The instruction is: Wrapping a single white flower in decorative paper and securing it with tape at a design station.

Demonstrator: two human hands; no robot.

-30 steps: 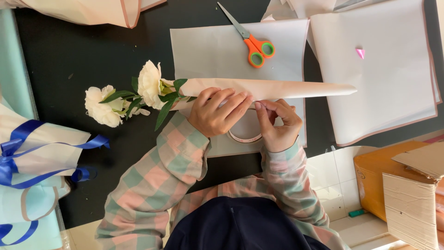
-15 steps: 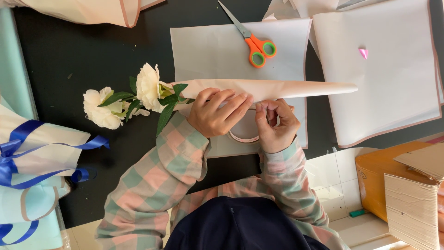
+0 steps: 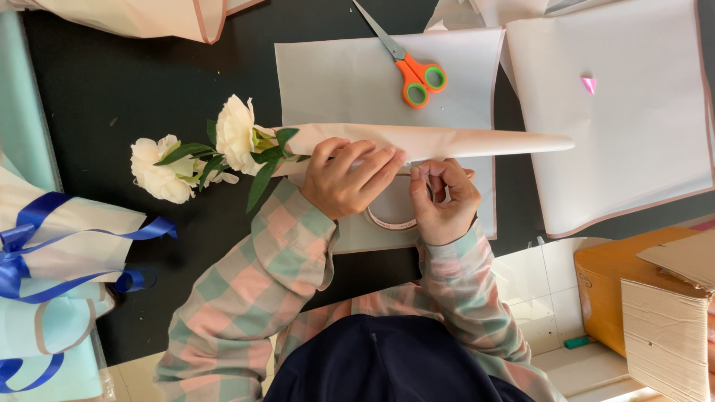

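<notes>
Nearest to me, my right hand [image 3: 441,199] is curling over the roll of clear tape [image 3: 391,216], which is lying on the grey paper sheet [image 3: 335,74] just on my side of the paper cone [image 3: 447,141]. The thumb and the fingers of this hand are pinching something small at the lower edge of the cone; it is too small to tell what it is, maybe the end of the tape.

My left hand [image 3: 350,177] is lying just beside it, toward the wide end of the cone. Its fingers are stretched flat and close together, and they are pressing the wrapped paper down on the dark table [image 3: 112,82]. The two hands are almost touching.

The cone itself is lying across the grey sheet, with its thin tip pointing away from the flowers. Two white flowers [image 3: 201,149] with green leaves are coming out of its wide end and are resting on the table.

Beyond the cone, on the far part of the grey sheet, orange scissors [image 3: 413,71] are lying with closed blades. Beside the tip of the cone, a stack of pale pink sheets [image 3: 618,126] is lying.
</notes>
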